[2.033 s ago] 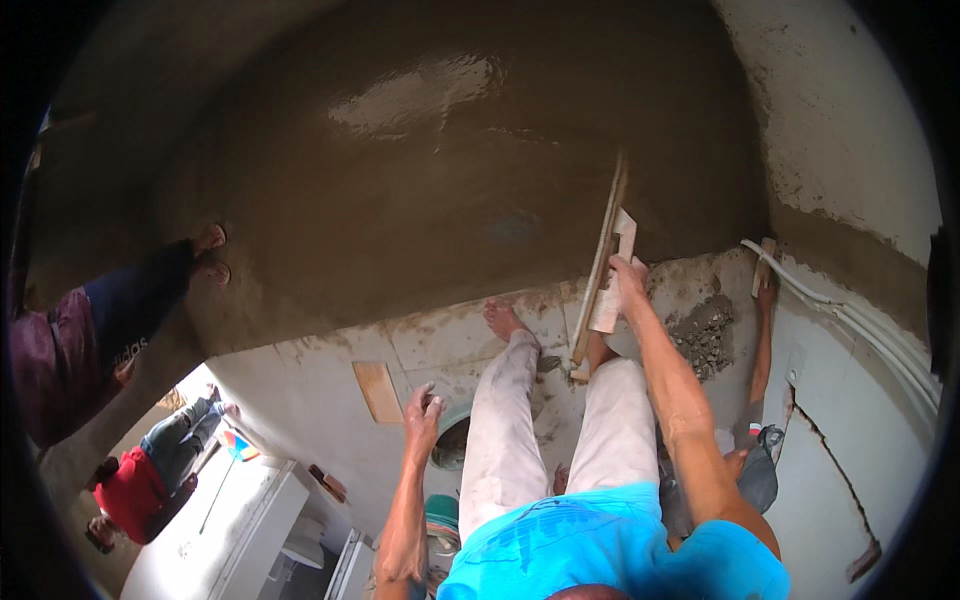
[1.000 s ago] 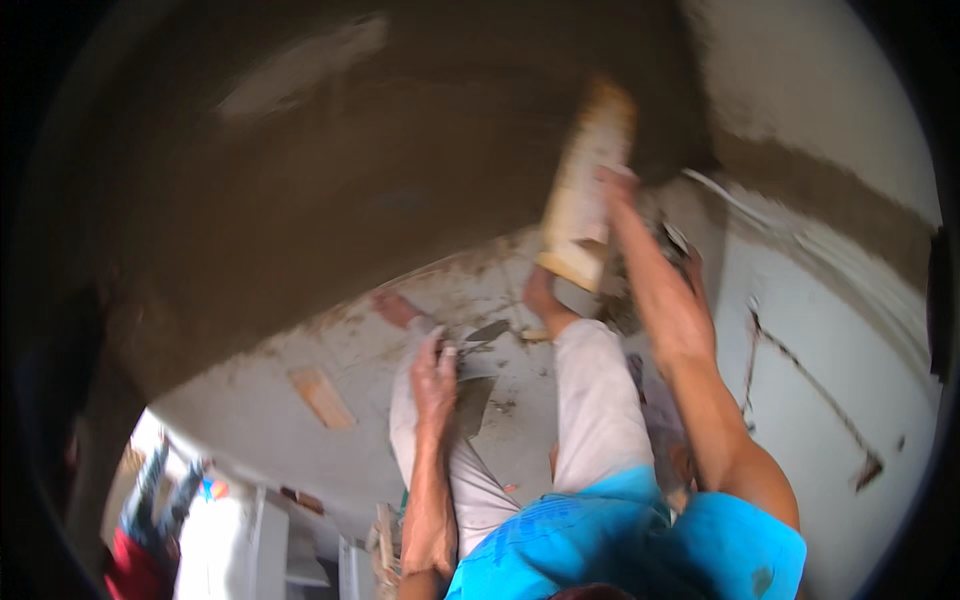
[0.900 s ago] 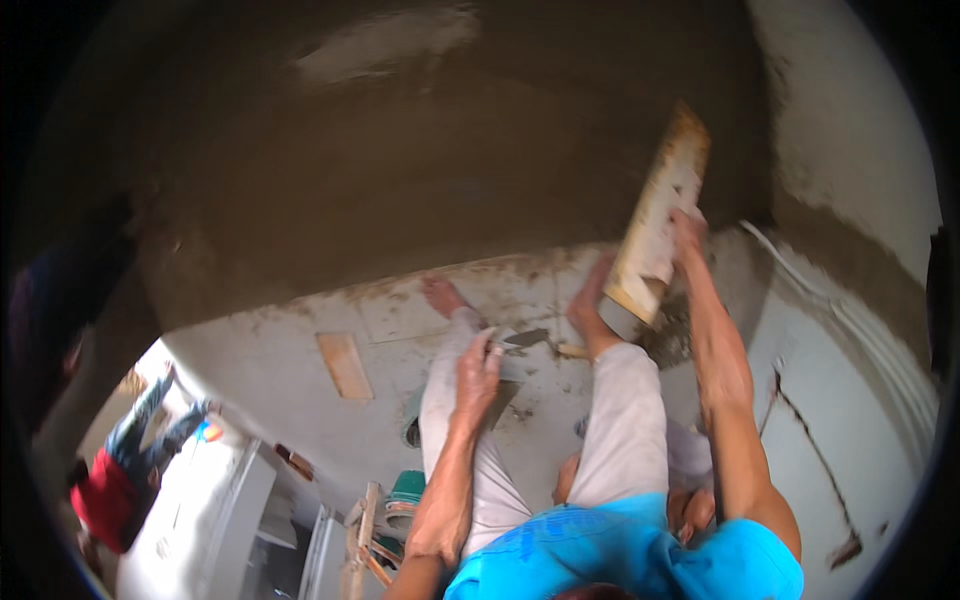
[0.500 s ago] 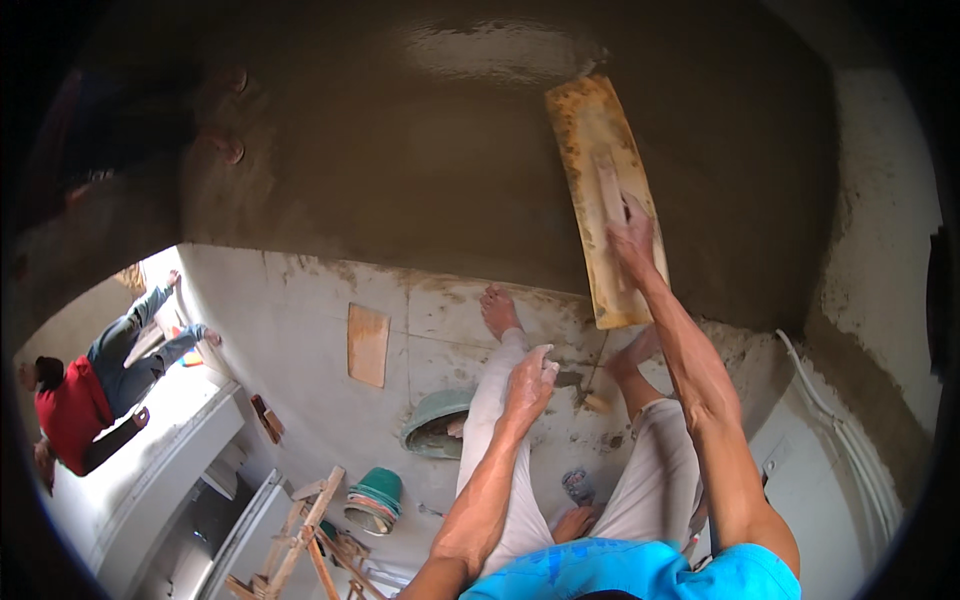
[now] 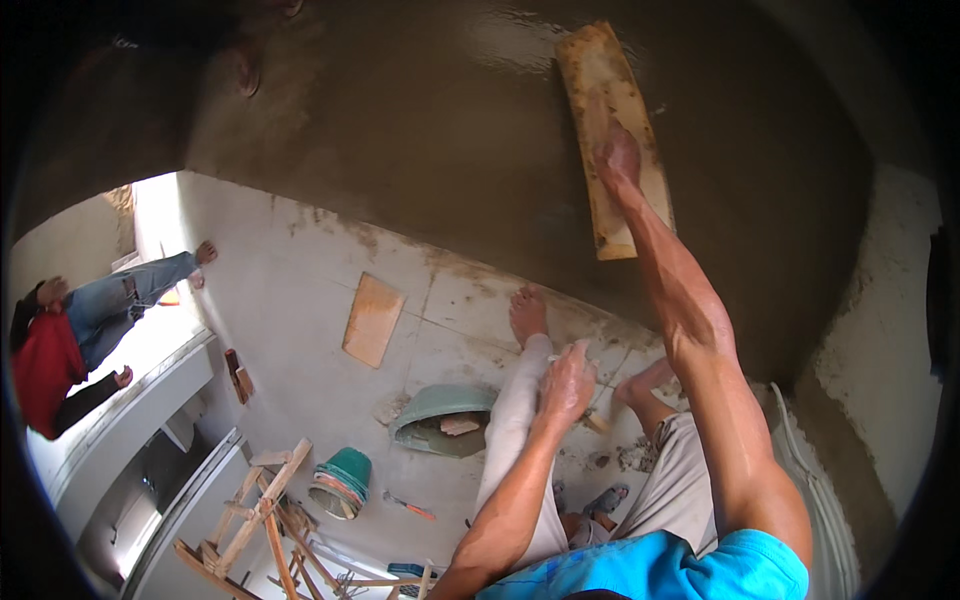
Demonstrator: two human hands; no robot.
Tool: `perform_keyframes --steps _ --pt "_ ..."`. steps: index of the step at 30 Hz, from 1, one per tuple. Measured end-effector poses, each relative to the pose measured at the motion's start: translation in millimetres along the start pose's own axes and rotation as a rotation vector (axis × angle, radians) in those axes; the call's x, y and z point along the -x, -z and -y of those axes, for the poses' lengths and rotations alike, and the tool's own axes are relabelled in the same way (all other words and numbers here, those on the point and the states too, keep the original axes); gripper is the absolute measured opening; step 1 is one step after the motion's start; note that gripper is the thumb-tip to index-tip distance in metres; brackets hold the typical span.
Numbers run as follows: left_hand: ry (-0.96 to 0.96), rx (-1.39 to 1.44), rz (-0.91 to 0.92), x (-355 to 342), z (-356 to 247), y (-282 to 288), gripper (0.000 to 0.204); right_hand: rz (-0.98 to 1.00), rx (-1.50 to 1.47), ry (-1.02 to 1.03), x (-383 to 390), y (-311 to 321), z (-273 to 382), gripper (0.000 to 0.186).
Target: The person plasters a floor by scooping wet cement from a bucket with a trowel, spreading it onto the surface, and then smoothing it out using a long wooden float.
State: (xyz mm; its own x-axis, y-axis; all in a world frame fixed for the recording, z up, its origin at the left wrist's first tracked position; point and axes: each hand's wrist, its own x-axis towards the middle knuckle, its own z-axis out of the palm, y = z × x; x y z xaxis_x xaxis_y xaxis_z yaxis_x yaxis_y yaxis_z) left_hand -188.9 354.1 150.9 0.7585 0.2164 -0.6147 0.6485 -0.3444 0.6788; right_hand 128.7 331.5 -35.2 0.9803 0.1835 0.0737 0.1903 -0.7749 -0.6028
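My right hand (image 5: 618, 155) grips the handle of a long, stained yellowish float (image 5: 625, 225), which lies against the dark wet plaster (image 5: 430, 130). My left hand (image 5: 568, 380) is curled near my left leg, to the left of and below the float; what is at its fingertips is too unclear to name. My bare feet (image 5: 528, 315) rest on the pale tiled strip beside the plastered surface. A green basin (image 5: 420, 420) with a piece of rubble inside lies left of my legs.
A person in red (image 5: 50, 365) is at the bright opening on the left; another's feet (image 5: 247, 70) show in shadow at upper left. A board (image 5: 373, 320), stacked buckets (image 5: 350, 465), a wooden frame (image 5: 255, 515) and a tool (image 5: 415, 508) lie around. White conduits (image 5: 820, 480) run at right.
My right hand has turned the float flat onto the plaster and moved it upward. My left hand has shifted rightward, fingers curled. My view has swung, and the person in red has changed posture.
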Motion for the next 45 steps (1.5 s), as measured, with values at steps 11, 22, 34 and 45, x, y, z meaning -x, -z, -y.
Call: perform_keyframes --steps 11,22,34,45 --pt "0.054 -0.020 0.075 -10.4 -2.2 7.7 0.038 0.077 -0.163 -0.137 25.5 32.6 34.6 0.040" --pt "0.010 0.043 -0.047 -14.7 0.2 14.5 0.036 0.346 -0.086 -0.327 93.3 75.1 33.3 0.040" --pt "-0.163 0.247 -0.201 48.7 -20.3 70.0 0.039 0.421 0.538 -0.269 138.6 230.4 -0.3 0.029" --pt "-0.143 0.273 -0.159 88.0 -33.4 99.3 0.036 0.361 0.612 -0.436 181.3 317.6 -4.6 0.028"
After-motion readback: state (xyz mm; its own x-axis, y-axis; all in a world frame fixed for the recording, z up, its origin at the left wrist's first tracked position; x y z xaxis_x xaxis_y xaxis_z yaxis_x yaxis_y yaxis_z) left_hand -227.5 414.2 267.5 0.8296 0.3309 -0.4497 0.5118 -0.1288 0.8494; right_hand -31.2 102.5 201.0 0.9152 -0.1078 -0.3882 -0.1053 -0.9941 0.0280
